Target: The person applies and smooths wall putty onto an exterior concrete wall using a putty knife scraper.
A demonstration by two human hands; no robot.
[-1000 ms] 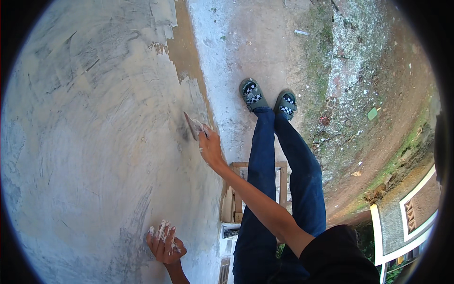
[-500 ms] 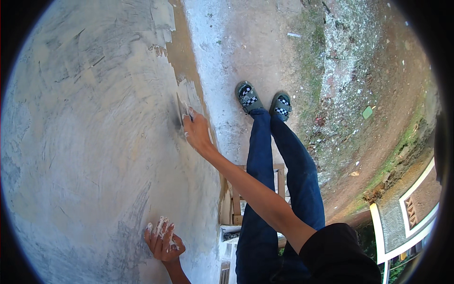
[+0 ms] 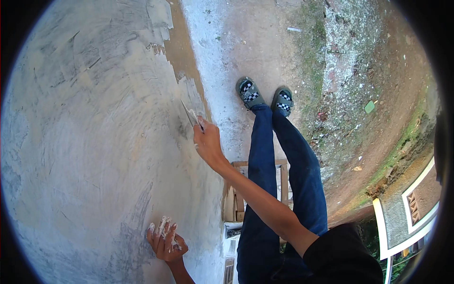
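My right hand (image 3: 207,141) is closed around a trowel (image 3: 188,112), its thin metal blade seen nearly edge-on and white putty smeared on it near my fingers. The blade lies close to the grey wall (image 3: 94,142), which is streaked with pale skim coat; whether it touches cannot be made out. Lower left, my left hand (image 3: 166,242) is beside the wall with bent fingers apart and thick white putty on the fingertips. I see no tool in it.
An uncoated brown strip (image 3: 182,49) runs along the wall's edge. My sandalled feet (image 3: 249,93) are on a pale, dusty floor (image 3: 250,42). A wooden frame (image 3: 283,182) stands by my legs. Mossy ground and a green scrap (image 3: 369,107) lie to the right.
My right hand has moved slightly down and right with the trowel, and the blade has turned more edge-on. My left hand has shifted only a little to the right.
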